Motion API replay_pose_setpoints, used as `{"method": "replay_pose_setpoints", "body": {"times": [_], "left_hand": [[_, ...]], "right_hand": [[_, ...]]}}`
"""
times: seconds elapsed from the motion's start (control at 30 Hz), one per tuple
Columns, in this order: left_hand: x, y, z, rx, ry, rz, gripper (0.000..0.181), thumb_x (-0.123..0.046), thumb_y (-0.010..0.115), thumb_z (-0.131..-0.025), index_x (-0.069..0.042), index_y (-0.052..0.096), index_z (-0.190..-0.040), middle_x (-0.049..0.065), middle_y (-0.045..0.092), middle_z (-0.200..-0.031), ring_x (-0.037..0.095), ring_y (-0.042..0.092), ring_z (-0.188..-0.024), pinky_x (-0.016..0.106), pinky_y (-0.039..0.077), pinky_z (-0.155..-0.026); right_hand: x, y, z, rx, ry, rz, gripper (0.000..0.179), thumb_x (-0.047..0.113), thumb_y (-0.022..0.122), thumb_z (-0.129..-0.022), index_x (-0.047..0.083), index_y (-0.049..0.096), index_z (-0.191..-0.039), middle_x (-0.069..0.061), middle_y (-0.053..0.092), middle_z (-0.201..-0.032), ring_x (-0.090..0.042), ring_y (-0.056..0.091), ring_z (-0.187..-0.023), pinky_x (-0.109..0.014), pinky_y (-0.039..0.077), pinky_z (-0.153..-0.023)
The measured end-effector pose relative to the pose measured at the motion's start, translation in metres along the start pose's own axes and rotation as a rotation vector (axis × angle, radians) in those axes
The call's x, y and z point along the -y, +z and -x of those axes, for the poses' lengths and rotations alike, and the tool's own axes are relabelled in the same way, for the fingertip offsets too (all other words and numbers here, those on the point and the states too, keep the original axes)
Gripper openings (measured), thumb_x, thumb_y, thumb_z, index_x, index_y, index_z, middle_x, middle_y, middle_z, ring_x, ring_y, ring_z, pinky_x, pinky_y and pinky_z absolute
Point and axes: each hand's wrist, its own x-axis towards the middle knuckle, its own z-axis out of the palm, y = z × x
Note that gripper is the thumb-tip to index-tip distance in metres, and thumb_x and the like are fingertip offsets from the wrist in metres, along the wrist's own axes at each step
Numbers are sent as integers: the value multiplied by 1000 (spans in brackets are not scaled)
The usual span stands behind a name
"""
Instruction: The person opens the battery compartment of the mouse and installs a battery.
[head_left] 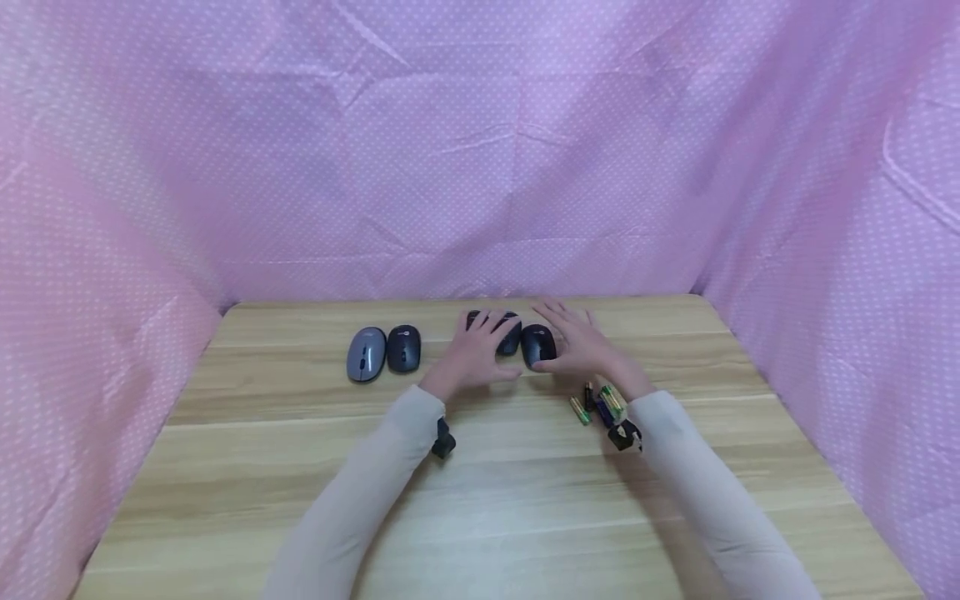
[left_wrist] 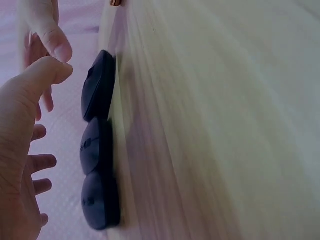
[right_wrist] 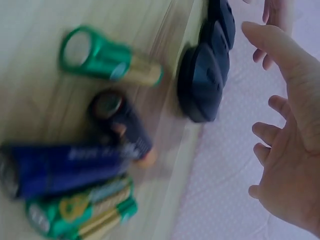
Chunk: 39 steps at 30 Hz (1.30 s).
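Three dark computer mice stand side by side near the table's back: a right-hand mouse (head_left: 537, 346), a middle mouse (head_left: 512, 340) and a left mouse (head_left: 472, 317), the last two partly covered by fingers in the head view. My left hand (head_left: 472, 357) hovers over the left and middle ones, fingers spread. Beside the right-hand mouse is my right hand (head_left: 583, 346), its fingers spread too. Both wrist views show the hands apart from the mice (left_wrist: 95, 147) and holding nothing. The right wrist view has the nearest mouse (right_wrist: 200, 85) in front of that hand.
Further left lie a grey mouse (head_left: 366, 355) and another black mouse (head_left: 403, 348). Near my right wrist are several loose batteries, among them a green-and-gold battery (head_left: 581, 411), a blue battery (right_wrist: 70, 167) and a black battery (right_wrist: 125, 125). Pink dotted cloth (head_left: 480, 167) surrounds the wooden table (head_left: 510, 517).
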Motion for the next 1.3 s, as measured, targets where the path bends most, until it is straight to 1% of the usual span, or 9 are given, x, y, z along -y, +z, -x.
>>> {"method": "replay_pose_setpoints", "body": {"times": [0.17,0.4,0.6,0.77,0.9,1.0,1.1,1.2,1.3], "left_hand": [[-5,6,-12,30,11,-37,99,-67,69,-85,-17,31,-161,10,33,-165,36,27,-154,68,17,-125],[-9,12,-26,7,27,-62,100,-63,75,-79,-12,38,-156,12,41,-160,39,31,-152,71,24,-121],[-9,18,-33,28,6,-62,99,-63,76,-78,-13,39,-156,9,43,-159,34,30,-152,70,23,-123],[-9,21,-38,45,5,-56,98,-62,77,-78,-14,39,-156,6,43,-159,34,29,-153,69,22,-124],[-11,22,-41,58,12,-46,95,-60,76,-80,-14,41,-155,5,43,-160,36,27,-154,69,20,-124],[-13,23,-44,75,10,-36,93,-59,75,-80,-15,41,-155,4,42,-160,36,24,-155,68,17,-126],[-14,24,-47,80,10,-36,91,-58,75,-80,-17,42,-154,2,44,-159,35,24,-155,67,15,-126],[-15,23,-50,79,16,-37,92,-57,77,-78,-19,42,-154,2,47,-157,34,26,-154,66,16,-126],[-17,21,-52,75,27,-28,93,-55,78,-77,-17,42,-154,4,49,-155,34,29,-153,66,19,-126]], "right_hand": [[-13,0,3,38,23,-27,114,45,89,-75,15,23,-163,-17,17,-170,-43,10,-157,-75,-7,-121],[-28,6,4,74,28,-113,114,42,91,-73,17,25,-162,-18,21,-169,-43,12,-157,-75,-4,-122],[-35,10,1,99,15,-146,112,40,91,-74,14,26,-162,-19,25,-167,-46,11,-156,-74,-2,-122],[-37,13,0,114,11,-164,110,36,91,-75,11,27,-161,-16,28,-167,-46,11,-156,-74,-1,-123],[-39,15,-1,124,12,-214,108,30,92,-74,8,29,-160,-15,30,-166,-45,16,-155,-71,6,-125],[-41,18,-1,132,5,-276,108,24,92,-74,7,28,-160,-16,32,-165,-42,23,-154,-63,16,-127],[-43,20,-2,136,1,-341,107,19,92,-75,6,28,-160,-16,33,-165,-38,29,-153,-56,23,-127],[-43,20,-3,132,2,-366,104,17,91,-76,7,29,-159,-15,34,-164,-37,30,-153,-55,24,-127],[-44,19,-5,122,1,-357,101,18,90,-77,10,32,-159,-13,36,-164,-36,31,-153,-54,25,-127]]}}
